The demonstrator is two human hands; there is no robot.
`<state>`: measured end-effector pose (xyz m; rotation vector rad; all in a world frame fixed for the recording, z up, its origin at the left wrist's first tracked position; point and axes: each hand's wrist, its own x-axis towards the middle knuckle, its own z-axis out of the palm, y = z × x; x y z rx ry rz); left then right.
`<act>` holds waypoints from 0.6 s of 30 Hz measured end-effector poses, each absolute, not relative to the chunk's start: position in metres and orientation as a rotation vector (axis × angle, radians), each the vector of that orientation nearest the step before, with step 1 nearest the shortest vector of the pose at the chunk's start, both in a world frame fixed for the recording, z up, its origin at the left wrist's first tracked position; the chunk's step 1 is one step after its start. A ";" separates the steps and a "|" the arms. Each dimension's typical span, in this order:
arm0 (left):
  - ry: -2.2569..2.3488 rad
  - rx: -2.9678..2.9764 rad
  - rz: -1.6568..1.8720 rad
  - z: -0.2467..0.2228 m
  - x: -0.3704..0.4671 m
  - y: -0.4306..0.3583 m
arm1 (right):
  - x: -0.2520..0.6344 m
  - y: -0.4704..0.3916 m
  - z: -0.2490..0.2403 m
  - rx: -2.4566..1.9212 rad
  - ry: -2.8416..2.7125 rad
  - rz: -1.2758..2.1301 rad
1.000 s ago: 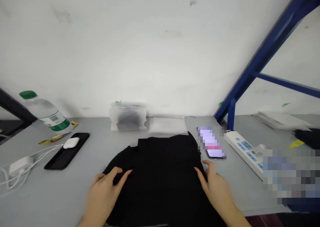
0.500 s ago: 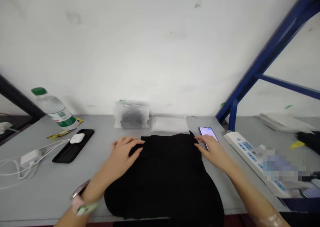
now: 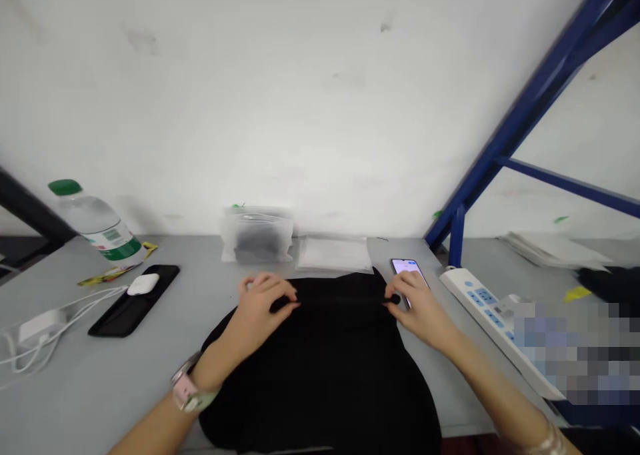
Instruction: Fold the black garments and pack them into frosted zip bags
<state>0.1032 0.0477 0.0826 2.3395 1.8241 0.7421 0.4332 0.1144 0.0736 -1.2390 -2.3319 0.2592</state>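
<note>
L hand point(image 3: 263, 308) & R hand point(image 3: 417, 308) each have thumb + fingertips closed in a pinch on the far part of the black cloth point(image 3: 325, 368), prob. a garment, one at either side. Btwn the pinches a straight fold line runs L-R; most of the cloth lies from there toward the wearer, widening into rounded sides, so its bulk is on the near side of both grips. Neither hand is clearly nearer: L has the L side, R the R side. A short strip of cloth shows beyond the grips too. Material: matte, dark, soft, thin-looking, w/ few visible wrinkles; exact weave can't be told.

Just past the R fingers, partly hidden by them: smartphone point(image 3: 407, 265), glossy, lit screen. Further R, white plastic power strip point(image 3: 483, 308), long, slanted, blue socket faces. Beyond the grips, nr the wall: frosted zip bag point(image 3: 257, 241) w/ smth dark inside, upright, & flat white packet point(image 3: 334, 252) beside it, smooth & rectangular. Left of the L hand: black tray point(image 3: 117, 318), shallow, rounded corners, w/ glossy white earbud case point(image 3: 143, 284) on it; further L, white adapter point(image 3: 43, 328) amid cables. Clear plastic bottle point(image 3: 105, 225), green cap, upright, behind those. All on smooth grey tabletop point(image 3: 150, 375).
</note>
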 end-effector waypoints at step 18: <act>1.669 2.739 0.613 0.060 0.168 -0.033 | 0.441 0.083 0.056 -1.236 -2.340 0.466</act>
